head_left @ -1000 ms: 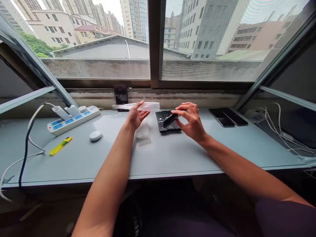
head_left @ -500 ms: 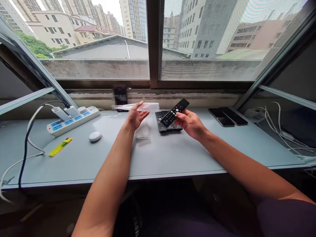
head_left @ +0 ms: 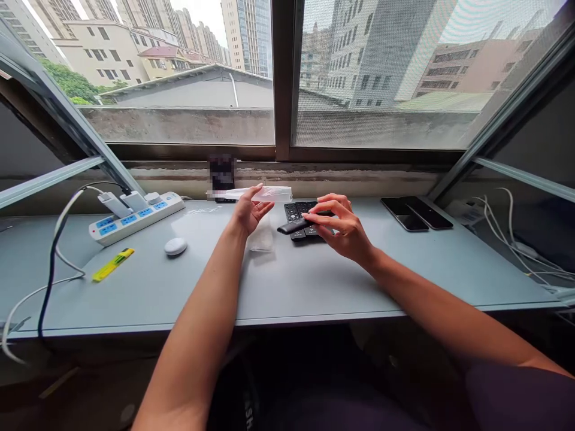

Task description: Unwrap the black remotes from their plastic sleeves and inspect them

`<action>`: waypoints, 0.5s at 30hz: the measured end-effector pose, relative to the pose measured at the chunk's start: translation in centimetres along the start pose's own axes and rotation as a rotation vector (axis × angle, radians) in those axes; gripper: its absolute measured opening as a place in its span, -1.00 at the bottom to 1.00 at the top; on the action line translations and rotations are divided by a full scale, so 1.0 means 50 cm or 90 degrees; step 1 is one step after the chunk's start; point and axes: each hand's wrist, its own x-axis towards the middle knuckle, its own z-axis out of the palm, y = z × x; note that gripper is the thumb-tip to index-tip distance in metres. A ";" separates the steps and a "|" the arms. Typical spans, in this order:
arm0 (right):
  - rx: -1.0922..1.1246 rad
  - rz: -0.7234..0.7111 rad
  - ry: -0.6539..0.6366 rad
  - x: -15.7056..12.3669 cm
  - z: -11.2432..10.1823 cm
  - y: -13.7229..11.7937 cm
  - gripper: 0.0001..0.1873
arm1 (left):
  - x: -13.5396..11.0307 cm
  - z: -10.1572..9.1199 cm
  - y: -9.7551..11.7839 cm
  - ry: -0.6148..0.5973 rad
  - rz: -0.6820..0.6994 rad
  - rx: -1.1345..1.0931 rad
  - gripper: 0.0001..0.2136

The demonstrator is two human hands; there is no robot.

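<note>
With our left hand [head_left: 251, 212] we are holding a translucent plastic sleeve [head_left: 277, 193] near the far edge of the table [head_left: 305, 287]; the fingers are gripping it while partly spreading. With our right hand [head_left: 344, 224] we are gripping a black remote control [head_left: 291, 227] between thumb and fingers, and we are tilting it so that its narrow side is showing. This remote is appearing in front of several black remotes [head_left: 299, 235], which are lying together toward the middle of the far edge; whether it is touching them, we cannot tell. Beside them, a piece of clear plastic [head_left: 261, 240] is lying. Two dark phones [head_left: 404, 215] are resting near the far right corner, and a power strip [head_left: 139, 218] is lying toward the far left corner.
</note>
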 end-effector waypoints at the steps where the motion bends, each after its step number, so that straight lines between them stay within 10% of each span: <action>1: 0.021 0.011 -0.005 -0.002 0.003 -0.002 -0.66 | 0.001 -0.001 0.000 0.000 -0.001 0.000 -0.78; 9: 0.393 0.434 0.037 -0.003 0.021 -0.008 -0.35 | 0.000 -0.001 0.000 0.005 0.006 -0.001 -0.69; 15: 0.489 0.526 0.122 0.014 0.017 -0.004 -0.43 | 0.000 -0.005 0.001 -0.006 0.017 -0.001 -0.65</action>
